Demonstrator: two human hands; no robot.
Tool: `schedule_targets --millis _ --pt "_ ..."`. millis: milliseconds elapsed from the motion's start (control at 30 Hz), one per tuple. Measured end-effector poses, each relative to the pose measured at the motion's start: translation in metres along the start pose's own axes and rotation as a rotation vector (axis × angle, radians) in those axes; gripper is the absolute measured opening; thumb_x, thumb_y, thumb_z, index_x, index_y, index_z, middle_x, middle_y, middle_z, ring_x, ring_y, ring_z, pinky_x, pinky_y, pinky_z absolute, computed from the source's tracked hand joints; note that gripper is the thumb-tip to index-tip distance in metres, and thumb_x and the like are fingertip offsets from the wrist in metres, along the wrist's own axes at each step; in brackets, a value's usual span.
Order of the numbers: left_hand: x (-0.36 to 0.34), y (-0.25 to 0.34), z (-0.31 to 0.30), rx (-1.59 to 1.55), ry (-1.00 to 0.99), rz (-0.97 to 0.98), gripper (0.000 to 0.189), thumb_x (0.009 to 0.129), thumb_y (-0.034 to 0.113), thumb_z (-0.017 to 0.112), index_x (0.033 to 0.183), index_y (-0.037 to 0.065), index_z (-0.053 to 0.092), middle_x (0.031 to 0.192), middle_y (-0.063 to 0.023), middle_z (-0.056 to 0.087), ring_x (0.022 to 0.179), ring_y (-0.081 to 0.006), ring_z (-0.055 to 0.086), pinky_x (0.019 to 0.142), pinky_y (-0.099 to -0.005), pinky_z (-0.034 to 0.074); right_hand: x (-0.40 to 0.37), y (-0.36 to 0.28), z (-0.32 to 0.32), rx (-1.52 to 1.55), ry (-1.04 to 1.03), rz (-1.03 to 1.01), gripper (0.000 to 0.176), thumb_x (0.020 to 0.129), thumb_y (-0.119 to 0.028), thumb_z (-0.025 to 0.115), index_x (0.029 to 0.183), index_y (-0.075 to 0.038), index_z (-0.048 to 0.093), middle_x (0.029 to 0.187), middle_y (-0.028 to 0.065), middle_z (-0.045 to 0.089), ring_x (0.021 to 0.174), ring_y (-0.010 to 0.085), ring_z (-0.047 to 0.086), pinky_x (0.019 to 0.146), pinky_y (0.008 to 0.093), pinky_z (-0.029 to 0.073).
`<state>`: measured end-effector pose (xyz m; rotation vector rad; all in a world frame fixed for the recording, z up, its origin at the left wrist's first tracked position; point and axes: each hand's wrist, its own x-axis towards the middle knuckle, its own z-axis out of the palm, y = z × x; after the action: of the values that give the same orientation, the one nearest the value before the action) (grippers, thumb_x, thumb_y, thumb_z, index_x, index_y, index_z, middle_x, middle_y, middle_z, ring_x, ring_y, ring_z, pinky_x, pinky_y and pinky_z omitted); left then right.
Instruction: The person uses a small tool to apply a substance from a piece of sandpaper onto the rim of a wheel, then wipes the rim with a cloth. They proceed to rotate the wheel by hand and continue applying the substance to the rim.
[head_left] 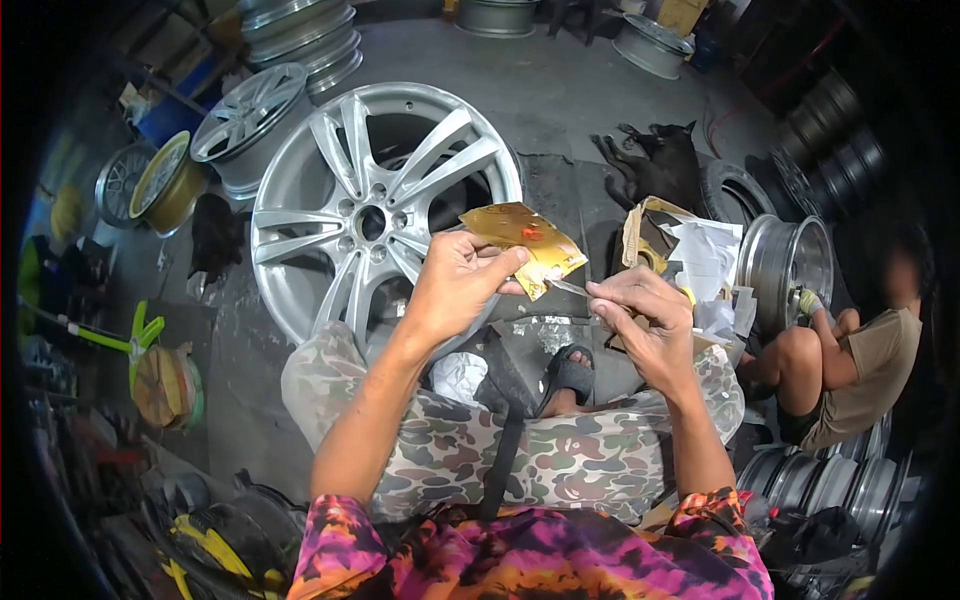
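Note:
My left hand (pixel 458 284) pinches a shiny gold sheet (pixel 522 238) with a small orange-red mark on it, between thumb and fingers. My right hand (pixel 648 322) is closed on a thin, narrow blade (pixel 568 287) that points left, its tip right at the sheet's lower corner. Just beyond my hands a large silver alloy wheel (pixel 440 140) leans with its spoked face toward me. A crumpled white paper (pixel 459 376) lies on the floor between my legs.
A cardboard box (pixel 632 240) with white paper (pixel 700 255) stands right of the wheel. Behind it lies a black dog (pixel 660 165). At right, a person (pixel 860 370) crouches by another wheel rim (pixel 780 265). Stacked rims (pixel 300 45) stand at back left.

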<state>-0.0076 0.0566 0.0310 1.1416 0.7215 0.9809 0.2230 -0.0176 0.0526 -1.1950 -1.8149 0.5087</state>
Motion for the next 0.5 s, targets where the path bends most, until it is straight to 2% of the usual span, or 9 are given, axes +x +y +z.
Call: schedule_targets --millis 200,300,400,500 --pt "0.001 -0.001 -0.002 0.019 0.021 -0.019 0.028 0.095 0.008 0.065 0.119 -0.007 0.064 0.108 -0.0136 0.07 0.093 -0.0155 0.069 0.074 -0.0242 0.06 -0.001 0.01 0.009 0.009 -0.042 0.022 0.02 0.083 -0.002 0.073 0.102 0.001 0.075 0.087 0.0127 0.07 0.079 0.0181 0.066 0.07 0.0288 0.051" --pt "0.006 -0.004 -0.01 0.009 0.068 -0.024 0.028 0.094 0.009 0.066 0.117 -0.006 0.064 0.106 -0.0132 0.071 0.093 -0.0165 0.07 0.075 -0.0256 0.061 -0.002 0.017 0.012 0.074 -0.119 0.101 0.018 0.083 -0.005 0.074 0.1 0.002 0.075 0.086 0.0121 0.07 0.077 0.0176 0.065 0.069 0.029 0.05" --pt "0.015 0.003 -0.038 0.0 0.2 0.103 0.024 0.092 0.01 0.068 0.111 -0.004 0.067 0.1 -0.0113 0.072 0.086 -0.015 0.071 0.075 -0.0271 0.061 0.004 0.031 0.014 0.157 -0.203 0.211 0.018 0.084 -0.008 0.074 0.099 0.002 0.075 0.087 0.0099 0.069 0.079 0.0162 0.063 0.071 0.0286 0.049" --pt "0.019 0.019 -0.068 -0.09 0.393 0.249 0.024 0.092 0.008 0.068 0.111 -0.006 0.066 0.103 -0.0153 0.072 0.088 -0.0179 0.072 0.076 -0.0266 0.061 0.025 0.063 0.02 0.135 -0.199 0.29 0.022 0.086 -0.014 0.073 0.102 0.001 0.074 0.09 0.0056 0.065 0.085 0.0124 0.058 0.075 0.0264 0.044"
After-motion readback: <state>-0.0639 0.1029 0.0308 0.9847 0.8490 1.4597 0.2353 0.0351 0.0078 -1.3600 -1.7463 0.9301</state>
